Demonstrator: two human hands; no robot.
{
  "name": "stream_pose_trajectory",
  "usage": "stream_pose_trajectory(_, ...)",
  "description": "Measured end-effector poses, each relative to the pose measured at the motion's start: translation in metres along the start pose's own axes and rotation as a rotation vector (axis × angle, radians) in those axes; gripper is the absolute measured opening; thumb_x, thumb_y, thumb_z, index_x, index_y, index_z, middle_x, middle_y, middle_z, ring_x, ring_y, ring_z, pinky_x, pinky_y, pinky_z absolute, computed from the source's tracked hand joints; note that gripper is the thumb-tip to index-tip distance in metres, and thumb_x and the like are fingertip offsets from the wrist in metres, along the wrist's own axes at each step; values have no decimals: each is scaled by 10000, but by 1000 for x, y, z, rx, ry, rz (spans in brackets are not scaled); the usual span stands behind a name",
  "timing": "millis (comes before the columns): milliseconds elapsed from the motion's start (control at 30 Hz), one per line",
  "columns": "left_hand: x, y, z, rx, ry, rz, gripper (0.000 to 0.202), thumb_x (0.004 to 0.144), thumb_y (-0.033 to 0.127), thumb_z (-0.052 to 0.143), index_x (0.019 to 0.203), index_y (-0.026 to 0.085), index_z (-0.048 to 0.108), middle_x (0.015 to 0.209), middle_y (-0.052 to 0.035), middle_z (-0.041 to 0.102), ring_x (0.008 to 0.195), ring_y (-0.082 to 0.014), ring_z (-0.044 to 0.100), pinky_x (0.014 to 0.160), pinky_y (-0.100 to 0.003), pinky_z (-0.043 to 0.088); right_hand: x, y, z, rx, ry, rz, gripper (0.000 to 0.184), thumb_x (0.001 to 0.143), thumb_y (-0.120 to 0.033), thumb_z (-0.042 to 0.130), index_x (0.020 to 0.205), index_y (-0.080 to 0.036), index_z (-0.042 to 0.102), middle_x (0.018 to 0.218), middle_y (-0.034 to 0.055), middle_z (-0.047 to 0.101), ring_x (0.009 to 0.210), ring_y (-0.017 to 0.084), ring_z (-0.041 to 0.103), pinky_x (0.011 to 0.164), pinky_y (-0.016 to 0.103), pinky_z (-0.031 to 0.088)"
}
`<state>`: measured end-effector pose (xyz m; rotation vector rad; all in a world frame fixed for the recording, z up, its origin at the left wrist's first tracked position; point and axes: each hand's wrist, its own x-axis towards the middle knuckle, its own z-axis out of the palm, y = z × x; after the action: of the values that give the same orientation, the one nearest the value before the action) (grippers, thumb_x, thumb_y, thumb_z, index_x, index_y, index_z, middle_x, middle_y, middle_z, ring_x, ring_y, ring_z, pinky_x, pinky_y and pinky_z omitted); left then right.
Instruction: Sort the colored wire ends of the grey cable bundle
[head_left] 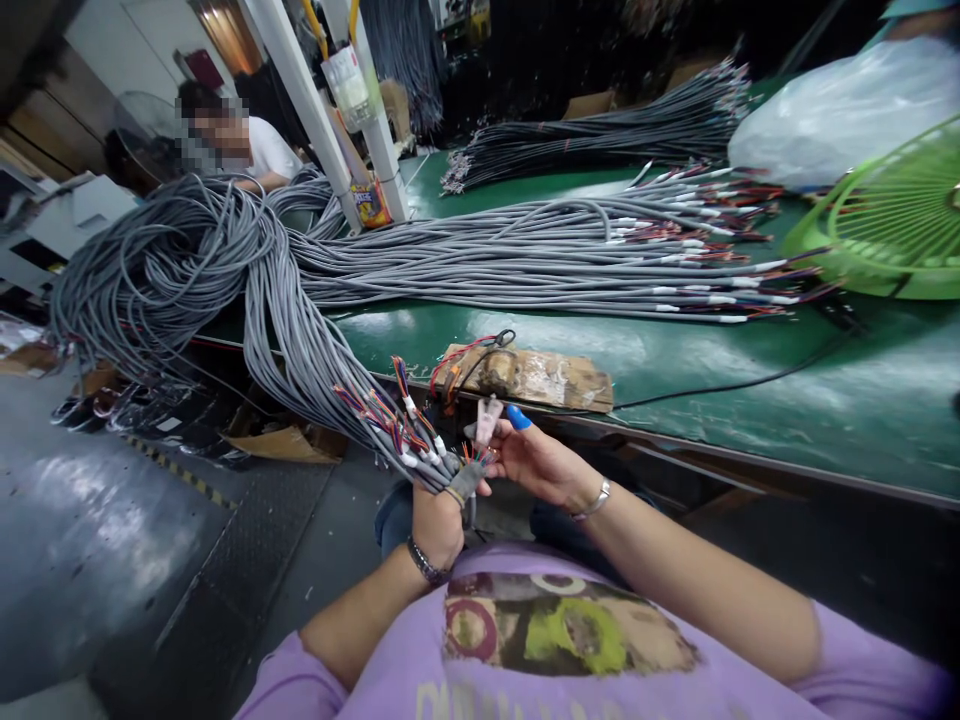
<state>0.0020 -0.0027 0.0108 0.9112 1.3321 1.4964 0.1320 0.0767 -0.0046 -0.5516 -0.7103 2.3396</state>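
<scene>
My left hand [439,520] is closed round the end of a bundle of grey cables [300,350] that hangs off the green bench [825,390] toward my lap. Coloured wire ends [409,420] with white sleeves fan out above this fist. My right hand [536,462], with a blue cap on one fingertip [517,417], pinches a small pale connector piece [486,420] close to those wire ends. Both wrists wear bracelets.
More grey cable bundles [540,260] lie across the bench, with darker ones [600,130] behind. A taped brown block [536,375] sits at the bench edge. A green fan [892,215] and plastic bag [840,105] stand right. Another person [255,150] sits at far left.
</scene>
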Motion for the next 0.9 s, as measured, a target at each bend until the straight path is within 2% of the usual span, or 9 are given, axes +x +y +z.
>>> stream_pose_trajectory(133,-3,-2,-3,31,-42,3,297,761,392,703,562,171,692,581,-35,668,634,-179,636,704,-311,505,-10,-6,3,-197,-6,19,436,701,-554,742,835,-144,676,758,44,668,643,128,587,613,259,469)
stream_pose_trajectory(267,-4,-5,-7,141,-77,10,252,757,353,710,584,169,706,591,-28,672,617,-161,614,682,-288,494,-16,-11,16,-454,-14,-44,321,693,-420,790,751,-136,652,620,11,653,577,117,581,594,246,440)
stream_pose_trajectory(367,-2,-7,-9,157,-141,-74,201,702,340,757,641,153,714,594,-24,677,587,-160,607,629,-285,498,-18,-10,22,-549,-27,-67,315,708,-433,768,729,-147,637,602,-3,637,532,121,575,560,259,462)
stream_pose_trajectory(500,0,-8,-10,159,-227,-139,202,662,320,787,719,137,723,597,-17,679,546,-150,594,572,-267,489,-19,-6,22,-648,-37,-124,305,733,-441,737,802,-156,655,674,1,644,503,122,566,487,254,457)
stream_pose_trajectory(567,1,-6,-11,140,-235,-118,191,687,320,771,703,136,722,586,-17,675,541,-147,593,575,-266,487,-20,-6,21,-664,-58,-140,291,765,-440,710,798,-156,654,651,-3,641,517,124,571,527,262,463)
stream_pose_trajectory(700,1,-1,-9,52,-150,-40,234,732,351,738,620,147,710,570,-26,668,566,-156,611,623,-280,500,-22,-11,17,-612,-68,-132,286,777,-439,701,776,-158,647,619,4,655,626,146,592,645,278,450)
stream_pose_trajectory(800,1,1,-8,16,-105,-17,281,748,382,723,586,155,701,565,-34,668,601,-171,632,655,-292,507,-24,-10,16,-548,-27,-124,317,720,-448,749,795,-158,642,671,22,683,648,144,587,614,258,407)
stream_pose_trajectory(900,2,0,-7,34,-82,5,282,754,379,720,582,156,699,567,-35,671,622,-175,637,660,-292,501,-24,-3,18,-511,50,-162,319,706,-440,765,763,-163,618,640,11,668,606,126,570,607,252,387)
